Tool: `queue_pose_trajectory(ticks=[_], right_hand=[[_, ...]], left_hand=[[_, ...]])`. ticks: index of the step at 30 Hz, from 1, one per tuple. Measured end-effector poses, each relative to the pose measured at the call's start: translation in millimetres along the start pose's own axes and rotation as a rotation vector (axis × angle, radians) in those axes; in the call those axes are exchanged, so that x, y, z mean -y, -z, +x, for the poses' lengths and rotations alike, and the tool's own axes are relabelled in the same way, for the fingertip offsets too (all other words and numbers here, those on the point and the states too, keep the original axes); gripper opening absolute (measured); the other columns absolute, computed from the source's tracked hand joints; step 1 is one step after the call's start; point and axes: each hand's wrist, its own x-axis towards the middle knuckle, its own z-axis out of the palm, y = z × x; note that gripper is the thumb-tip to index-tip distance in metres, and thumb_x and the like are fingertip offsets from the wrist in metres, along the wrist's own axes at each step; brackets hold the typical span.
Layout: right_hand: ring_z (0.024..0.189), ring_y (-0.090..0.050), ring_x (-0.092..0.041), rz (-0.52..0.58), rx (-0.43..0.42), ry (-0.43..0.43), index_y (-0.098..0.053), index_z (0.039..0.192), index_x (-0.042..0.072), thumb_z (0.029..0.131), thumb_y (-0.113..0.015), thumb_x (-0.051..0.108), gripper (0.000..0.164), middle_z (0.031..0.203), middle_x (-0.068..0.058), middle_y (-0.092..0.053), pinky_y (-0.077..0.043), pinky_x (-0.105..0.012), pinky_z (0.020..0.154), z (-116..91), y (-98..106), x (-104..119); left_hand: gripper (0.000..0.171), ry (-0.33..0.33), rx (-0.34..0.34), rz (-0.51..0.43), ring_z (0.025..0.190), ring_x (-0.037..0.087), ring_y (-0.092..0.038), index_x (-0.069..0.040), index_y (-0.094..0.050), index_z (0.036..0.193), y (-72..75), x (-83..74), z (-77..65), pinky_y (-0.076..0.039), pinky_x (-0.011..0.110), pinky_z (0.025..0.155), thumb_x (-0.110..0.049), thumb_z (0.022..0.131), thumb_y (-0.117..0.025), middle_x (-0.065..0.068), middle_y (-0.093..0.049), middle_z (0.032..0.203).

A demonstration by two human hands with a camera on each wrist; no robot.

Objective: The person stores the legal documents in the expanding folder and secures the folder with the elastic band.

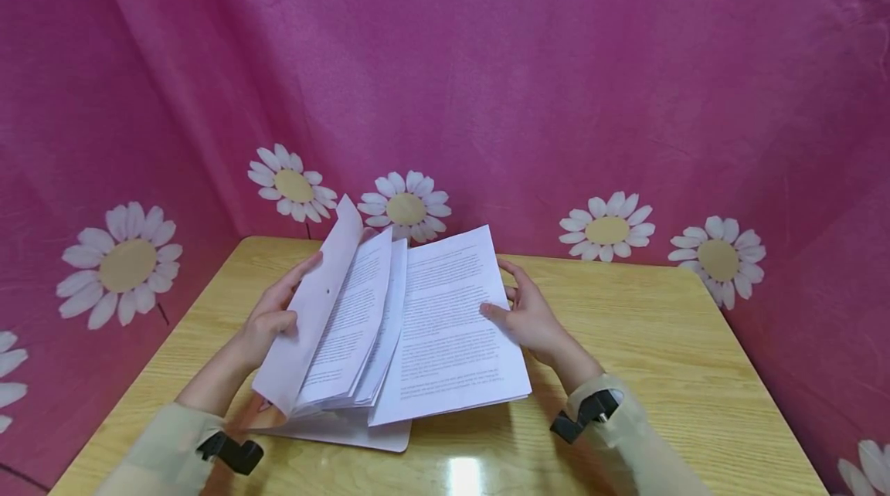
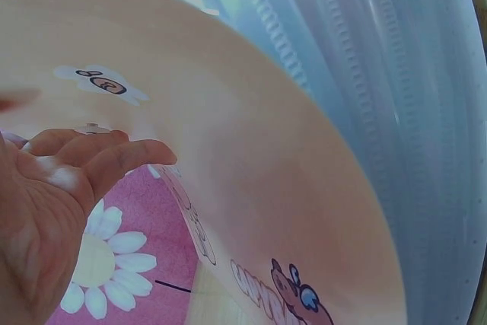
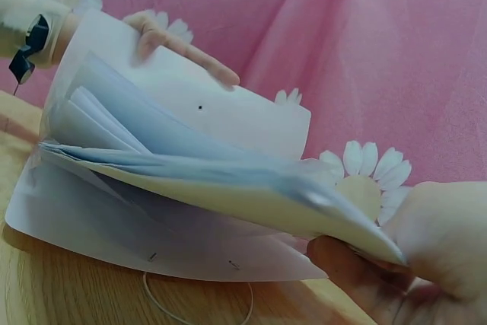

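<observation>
A folder with a white-lined cover (image 1: 316,310) stands spread open over the table, its cover tilted up on the left. In the left wrist view the cover's peach outside (image 2: 251,157) shows cartoon prints, beside clear sleeves (image 2: 411,112). My left hand (image 1: 267,318) holds this cover by its outer edge, thumb on the white side. On the right, my right hand (image 1: 531,318) pinches a bundle of printed pages (image 1: 452,326), thumb on top and fingers underneath. More printed pages (image 1: 351,318) fan out between the two. The folder's back cover (image 1: 348,432) lies below them.
The wooden table (image 1: 647,372) extends around the folder. Pink cloth (image 1: 487,94) with daisies hangs behind and at both sides. A thin pale cord loop (image 3: 198,317) hangs below the folder in the right wrist view. Each wrist wears a black camera mount (image 1: 587,415).
</observation>
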Motion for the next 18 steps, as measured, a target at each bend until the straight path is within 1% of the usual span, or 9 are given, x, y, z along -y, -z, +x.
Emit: queue_pose_trajectory(ticks=[5,11,14,18], right_hand=[[0.087,-0.076,-0.034,0.015,-0.036,0.002,-0.021,0.166,0.011,0.097,-0.064,-0.009,0.084,0.128,-0.032,-0.064,-0.062,-0.043,0.070,-0.3,-3.7,-1.0],[0.088,-0.076,-0.036,0.044,-0.070,0.008,-0.022,0.165,0.012,0.097,-0.065,-0.009,0.084,0.128,-0.031,-0.064,-0.062,-0.045,0.071,-1.7,-17.1,-5.7],[0.088,-0.076,-0.036,0.025,-0.081,0.024,-0.021,0.166,0.011,0.097,-0.064,-0.010,0.084,0.128,-0.032,-0.064,-0.062,-0.044,0.071,-2.5,-22.4,-8.2],[0.087,-0.076,-0.038,-0.001,-0.113,0.051,-0.023,0.165,0.009,0.096,-0.063,-0.011,0.082,0.126,-0.032,-0.065,-0.062,-0.043,0.070,-5.1,-23.6,-7.6]], left_hand=[[0.098,-0.001,-0.003,0.001,0.117,0.022,-0.051,-0.007,-0.031,0.166,-0.9,-0.1,0.7,-0.048,0.027,0.088,0.005,0.070,-0.045,0.009,-0.047,0.152],[0.097,0.012,-0.007,0.019,0.119,0.023,-0.050,-0.007,-0.031,0.167,-1.7,-0.5,1.7,-0.048,0.028,0.089,0.004,0.072,-0.046,0.010,-0.045,0.153],[0.097,0.019,-0.008,0.016,0.119,0.023,-0.050,-0.010,-0.032,0.167,-1.9,-0.8,1.5,-0.049,0.028,0.089,0.004,0.072,-0.046,0.010,-0.045,0.152],[0.096,0.028,-0.009,0.008,0.119,0.024,-0.051,-0.011,-0.031,0.167,-2.0,-1.5,1.4,-0.050,0.029,0.087,0.004,0.073,-0.046,0.010,-0.045,0.153]])
